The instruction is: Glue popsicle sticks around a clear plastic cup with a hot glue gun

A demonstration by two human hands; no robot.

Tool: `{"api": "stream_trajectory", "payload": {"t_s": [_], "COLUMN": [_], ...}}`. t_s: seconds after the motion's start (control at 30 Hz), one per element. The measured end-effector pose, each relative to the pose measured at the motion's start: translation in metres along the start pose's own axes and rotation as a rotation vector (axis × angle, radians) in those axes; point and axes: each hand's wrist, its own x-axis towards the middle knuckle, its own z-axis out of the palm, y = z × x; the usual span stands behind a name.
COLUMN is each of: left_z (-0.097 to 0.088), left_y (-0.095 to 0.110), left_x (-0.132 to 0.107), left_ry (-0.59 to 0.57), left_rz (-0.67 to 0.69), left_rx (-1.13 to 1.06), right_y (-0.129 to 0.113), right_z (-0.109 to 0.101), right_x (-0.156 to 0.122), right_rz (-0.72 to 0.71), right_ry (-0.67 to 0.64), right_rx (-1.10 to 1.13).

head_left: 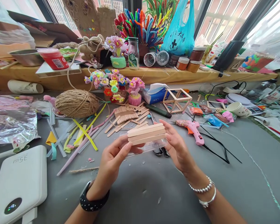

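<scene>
Both of my hands hold up a flat panel of wooden craft sticks (146,133) laid side by side, with a clear plastic strip (151,147) under it. My left hand (112,161) pinches the panel's left end, thumb along the lower edge. My right hand (177,146) grips the right end with curled fingers. A black watch sits on my left wrist and bead bracelets on my right. Scissors (162,152) lie on the grey table just below the panel.
Loose craft sticks (126,116), a twine ball (77,102), a pink glue gun (192,129) with a black cord, a wooden stick frame (177,99), pipe-cleaner flowers (114,84), a white power bank (18,180) and coloured strips (84,133) crowd the table. A cluttered shelf (154,74) runs behind.
</scene>
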Motion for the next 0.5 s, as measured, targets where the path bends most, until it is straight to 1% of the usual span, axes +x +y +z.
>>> {"api": "stream_trajectory", "payload": {"t_s": [0.23,0.3,0.43,0.5], "left_z": [-0.004,-0.007,-0.013,-0.013], "left_y": [-0.003,-0.004,-0.004,-0.004], "left_x": [0.001,0.002,0.003,0.004], "left_ry": [-0.02,-0.048,-0.143,-0.143], "left_rz": [0.005,0.0,-0.031,-0.014], "left_rx": [-0.011,-0.005,0.01,0.014], "right_y": [0.0,0.0,0.001,0.002], "right_z": [0.001,0.001,0.001,0.001], "right_x": [-0.001,0.0,0.001,0.0], "right_rz": [0.021,0.027,0.021,0.027], "right_ry": [0.012,0.013,0.015,0.02], "right_rx": [-0.002,0.001,0.002,-0.005]}}
